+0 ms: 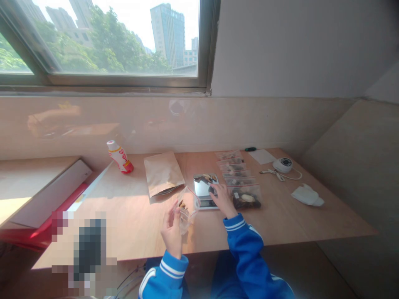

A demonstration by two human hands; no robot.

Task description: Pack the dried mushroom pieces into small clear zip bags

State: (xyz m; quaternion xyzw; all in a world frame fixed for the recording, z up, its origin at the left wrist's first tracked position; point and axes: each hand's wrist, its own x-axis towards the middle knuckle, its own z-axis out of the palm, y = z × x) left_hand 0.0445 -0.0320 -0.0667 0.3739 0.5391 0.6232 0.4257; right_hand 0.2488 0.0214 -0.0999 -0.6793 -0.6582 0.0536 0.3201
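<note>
My left hand (171,226) is closed on a clear zip bag (185,222), which has a few brown dried pieces in it and its mouth tilted toward the scale. A small kitchen scale (202,190) with a shiny plate stands just right of the bag. Dark and pale dried slices (206,179) lie on the far part of that plate. Over its near right corner, my right hand (222,197) has its fingers bent around a small dark piece (212,189). The scale's display is partly visible below the fingers, but its reading is too small to make out.
Several filled zip bags (246,198) lie in a column right of the scale. A brown paper pouch (164,173) and a drink bottle (120,157) are to the left. Farther right are a white round device (282,165) with a cable, paper (262,156) and a crumpled white item (307,195).
</note>
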